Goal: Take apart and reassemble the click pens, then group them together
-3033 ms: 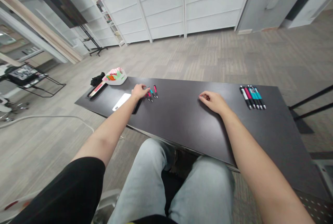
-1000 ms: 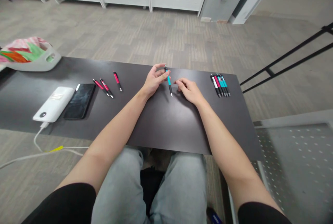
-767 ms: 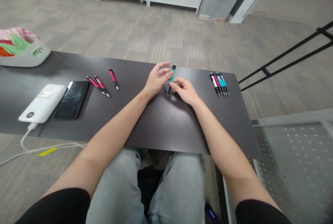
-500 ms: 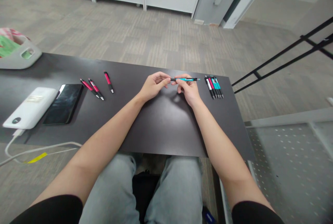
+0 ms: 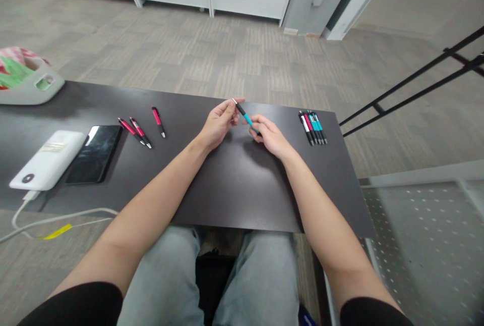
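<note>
A teal ballpoint pen (image 5: 248,119) with a black grip is held above the table between my two hands, slanted with its silver tip up and to the left. My left hand (image 5: 220,123) pinches it near the tip end with thumb and fingers. Around the teal rear part, my right hand (image 5: 269,135) has its fingers closed. To the right of that hand, several pens (image 5: 312,127) lie side by side in a row, white, red and teal with black grips. Three red pens lie left of my left hand, one (image 5: 158,121) apart from the other two (image 5: 135,132).
On the dark table (image 5: 234,189) at the left lie a black smartphone (image 5: 94,154) and a white power bank (image 5: 48,159) with a white cable (image 5: 75,216). A white basket (image 5: 51,86) holding cloth or bags stands at the far left. Black metal bars (image 5: 408,81) rise beyond the right edge.
The teal pen has turned from level, tip end hidden in my left fingers, to slanted with its silver tip showing at upper left. My right hand has moved slightly down along with its rear end.
</note>
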Demonstrator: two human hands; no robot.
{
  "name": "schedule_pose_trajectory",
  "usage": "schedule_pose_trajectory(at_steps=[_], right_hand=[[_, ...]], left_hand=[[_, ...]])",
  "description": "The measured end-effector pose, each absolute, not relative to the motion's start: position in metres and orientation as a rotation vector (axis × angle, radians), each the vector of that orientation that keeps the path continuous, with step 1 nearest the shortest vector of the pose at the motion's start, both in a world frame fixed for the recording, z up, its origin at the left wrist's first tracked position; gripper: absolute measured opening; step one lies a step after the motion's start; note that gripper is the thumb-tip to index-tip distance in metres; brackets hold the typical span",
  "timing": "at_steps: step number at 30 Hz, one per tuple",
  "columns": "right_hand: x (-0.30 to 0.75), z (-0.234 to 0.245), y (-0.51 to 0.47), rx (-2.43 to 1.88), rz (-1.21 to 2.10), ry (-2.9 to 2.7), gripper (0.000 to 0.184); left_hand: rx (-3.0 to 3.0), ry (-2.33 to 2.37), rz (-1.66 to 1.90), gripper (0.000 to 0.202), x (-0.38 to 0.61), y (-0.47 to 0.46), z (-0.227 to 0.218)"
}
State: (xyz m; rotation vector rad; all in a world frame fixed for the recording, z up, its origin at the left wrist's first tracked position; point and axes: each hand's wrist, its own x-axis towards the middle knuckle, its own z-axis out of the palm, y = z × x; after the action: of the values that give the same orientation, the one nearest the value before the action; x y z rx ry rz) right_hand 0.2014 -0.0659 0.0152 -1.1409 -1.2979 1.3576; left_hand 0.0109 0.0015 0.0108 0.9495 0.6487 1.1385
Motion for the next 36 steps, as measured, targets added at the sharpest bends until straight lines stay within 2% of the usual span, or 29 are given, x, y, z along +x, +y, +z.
schedule_pose_trajectory(at_steps=[7, 13, 17, 20, 25, 28, 36], right_hand=[[0.186, 0.023, -0.076, -1.123, 1.525, -1.301, 0.064], [0.182, 0.027, -0.079, -1.106, 1.643, -1.205, 0.068], [0.181, 0.03, -0.08, -1.099, 1.658, -1.18, 0.071], [0.181, 0.024, -0.077, -1.158, 1.562, -1.238, 0.074], [0.18, 0.008, -0.07, -1.192, 1.193, -1.438, 0.08], [0.176, 0.007, -0.071, -1.223, 1.043, -1.478, 0.077], [0.173, 0.015, -0.079, -1.308, 0.859, -1.501, 0.051]], left_hand=[[1.015, 0.641, 1.101, 0.03, 0.011, -0.007, 0.017], [0.972, 0.632, 1.051, 0.049, 0.011, -0.014, 0.021], [0.955, 0.614, 1.058, 0.048, 0.011, -0.017, 0.022], [0.966, 0.672, 1.103, 0.046, 0.016, -0.019, 0.02], [0.936, 0.744, 1.209, 0.05, 0.027, -0.027, 0.021], [0.943, 0.773, 1.249, 0.051, 0.03, -0.033, 0.024], [1.047, 0.759, 1.315, 0.051, 0.029, -0.037, 0.025]])
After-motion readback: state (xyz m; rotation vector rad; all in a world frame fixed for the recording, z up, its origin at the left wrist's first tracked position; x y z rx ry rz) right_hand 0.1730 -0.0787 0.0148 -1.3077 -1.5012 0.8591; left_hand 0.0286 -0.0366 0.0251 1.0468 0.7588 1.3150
